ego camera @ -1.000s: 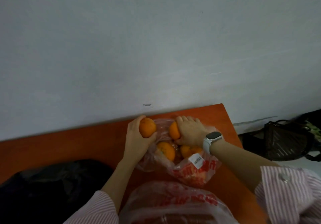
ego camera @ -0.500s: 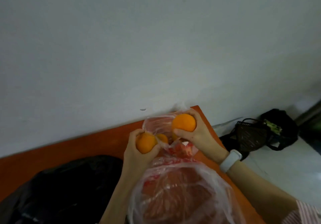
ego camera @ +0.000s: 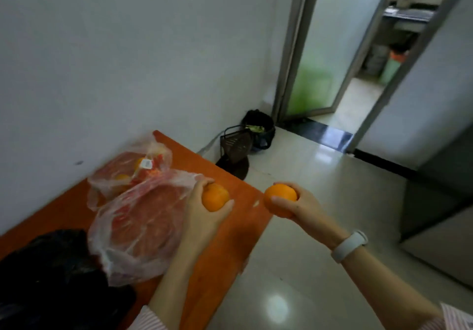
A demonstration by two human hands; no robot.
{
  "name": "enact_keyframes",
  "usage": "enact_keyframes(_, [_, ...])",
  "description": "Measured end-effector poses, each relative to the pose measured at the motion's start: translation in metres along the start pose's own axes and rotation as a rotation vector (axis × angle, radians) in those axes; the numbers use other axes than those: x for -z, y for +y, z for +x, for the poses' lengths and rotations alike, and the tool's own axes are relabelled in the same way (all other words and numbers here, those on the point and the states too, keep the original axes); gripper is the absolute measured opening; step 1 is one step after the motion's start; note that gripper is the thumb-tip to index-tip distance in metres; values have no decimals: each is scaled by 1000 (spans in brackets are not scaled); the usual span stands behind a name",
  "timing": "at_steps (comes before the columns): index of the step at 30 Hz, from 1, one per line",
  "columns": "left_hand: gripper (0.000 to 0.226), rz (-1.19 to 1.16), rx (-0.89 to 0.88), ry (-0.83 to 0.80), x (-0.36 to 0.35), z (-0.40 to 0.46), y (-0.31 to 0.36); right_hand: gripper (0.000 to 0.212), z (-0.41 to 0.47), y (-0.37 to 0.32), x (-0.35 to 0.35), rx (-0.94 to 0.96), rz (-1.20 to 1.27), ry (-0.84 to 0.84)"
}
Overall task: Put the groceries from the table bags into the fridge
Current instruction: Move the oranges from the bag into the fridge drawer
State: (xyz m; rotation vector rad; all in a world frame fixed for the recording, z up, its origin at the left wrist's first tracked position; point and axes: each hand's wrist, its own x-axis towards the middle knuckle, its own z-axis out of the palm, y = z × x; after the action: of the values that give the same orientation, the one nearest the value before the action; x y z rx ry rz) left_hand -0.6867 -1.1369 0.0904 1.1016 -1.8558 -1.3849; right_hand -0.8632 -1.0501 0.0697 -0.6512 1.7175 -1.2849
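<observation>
My left hand (ego camera: 202, 217) holds an orange (ego camera: 214, 197) over the right edge of the orange table (ego camera: 217, 260). Out past the table edge, above the floor, my right hand (ego camera: 302, 205) grips a second orange (ego camera: 279, 196). A thin red-printed plastic bag (ego camera: 128, 173) lies against the wall with a few oranges still inside. In front of it sits a larger clear bag (ego camera: 143, 230) with reddish contents. A grey cabinet face (ego camera: 440, 217) at the right edge may be the fridge; I cannot tell.
A black bag (ego camera: 51, 278) covers the table's near left. On the floor by the wall stand a dark mesh basket (ego camera: 236, 148) and a black bin (ego camera: 258, 127). An open doorway (ego camera: 332, 73) leads to another room. Glossy tiled floor (ego camera: 294, 265) spreads to the right.
Both hands lifted an orange each out of the bag and swung right, away from the wall. The view turned right, bringing the doorway and floor into sight.
</observation>
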Motion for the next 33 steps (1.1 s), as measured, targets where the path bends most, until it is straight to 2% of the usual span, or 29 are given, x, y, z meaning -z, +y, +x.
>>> enact_keyframes(3, [51,87,-77,-97,-71,-8,11,35,-50,22,74,91,-147,204])
enact_keyframes(9, [56,147,-251,-435,-266,-54,66,35,-176,72,241,151,-114,653])
enact_keyframes(16, [59,103,-502,-764,-502,-156,152,41,-327,124,435,86,-187,1040])
enact_keyframes(22, [57,90,-671,-904,-628,-197,227,43,-388,130,549,63,-185,1161])
enact_keyframes(28, [55,22,-784,-910,-734,-191,299,41,-388,117,663,136,-176,1299])
enact_keyframes(33, [56,-58,-843,-853,-830,-150,360,43,-356,88,771,206,-251,1297])
